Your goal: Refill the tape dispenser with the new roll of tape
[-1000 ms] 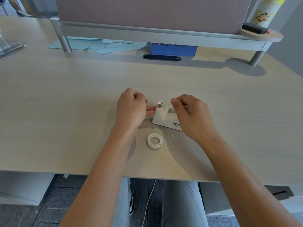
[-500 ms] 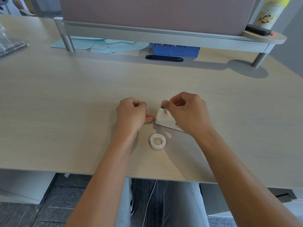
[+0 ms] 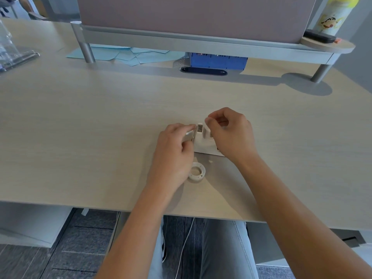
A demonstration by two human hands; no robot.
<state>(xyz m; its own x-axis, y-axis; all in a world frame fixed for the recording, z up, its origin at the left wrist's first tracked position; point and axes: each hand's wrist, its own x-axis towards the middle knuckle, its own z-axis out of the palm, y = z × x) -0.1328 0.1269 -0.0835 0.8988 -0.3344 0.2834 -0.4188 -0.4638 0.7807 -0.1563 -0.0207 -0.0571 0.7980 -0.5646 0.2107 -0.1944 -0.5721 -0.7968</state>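
Note:
The white tape dispenser [image 3: 202, 140] stands on the desk between my hands, cutter end facing left. My left hand [image 3: 174, 150] pinches a shiny strip of clear tape [image 3: 188, 136] just left of the cutter. Over the dispenser's right part sits my right hand [image 3: 231, 133], holding it, with thumb and forefinger pinched together at its top edge. Whatever sits in the dispenser's well is hidden by that hand. A small white ring [image 3: 196, 171] with holes around its rim lies flat on the desk nearer to me, just below my left hand.
A raised grey shelf [image 3: 201, 42] on metal legs spans the back of the desk, with light blue papers [image 3: 128, 54] and a blue box [image 3: 218, 61] under it. A yellow bottle [image 3: 332, 15] stands at the shelf's right end. A clear plastic item [image 3: 12, 53] lies far left.
The dispenser was tipped up half a second ago and now sits level. My left hand has drawn a strip of tape out to the left. My right hand's pinch rose to the dispenser's top.

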